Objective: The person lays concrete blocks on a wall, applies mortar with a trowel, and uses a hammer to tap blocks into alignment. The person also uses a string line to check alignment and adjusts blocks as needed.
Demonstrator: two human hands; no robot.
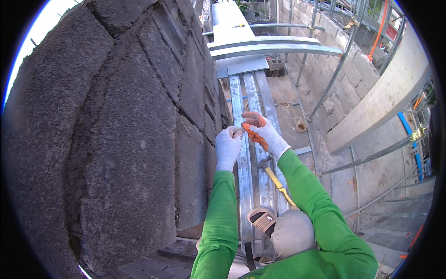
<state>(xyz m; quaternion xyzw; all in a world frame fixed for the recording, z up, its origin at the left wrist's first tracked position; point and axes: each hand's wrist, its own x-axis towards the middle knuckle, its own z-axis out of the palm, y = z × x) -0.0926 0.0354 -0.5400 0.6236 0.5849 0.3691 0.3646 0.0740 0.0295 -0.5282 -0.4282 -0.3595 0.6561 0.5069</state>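
Observation:
My left hand (228,148), in a pale knit glove, is closed in a pinch close to the block wall (134,135). Whatever lies between its fingertips is too small to make out. Just right of it, my right hand (263,132) wears a pale glove with an orange coated palm. Its fingers are bent toward the thumb, the tips almost meeting the left hand; any thin thing in them cannot be told. Below the hands, a hammer (278,183) with a yellow handle rests on the metal planks (246,186), its head pointing away from me.
The rough grey block wall rises along my left. Two metal bars (278,48) cross the walkway ahead, and a yellow-and-black object (239,26) lies beyond them. Scaffold poles (334,76) and a slanting concrete beam (381,97) stand right. A bucket (301,125) sits on the lower floor.

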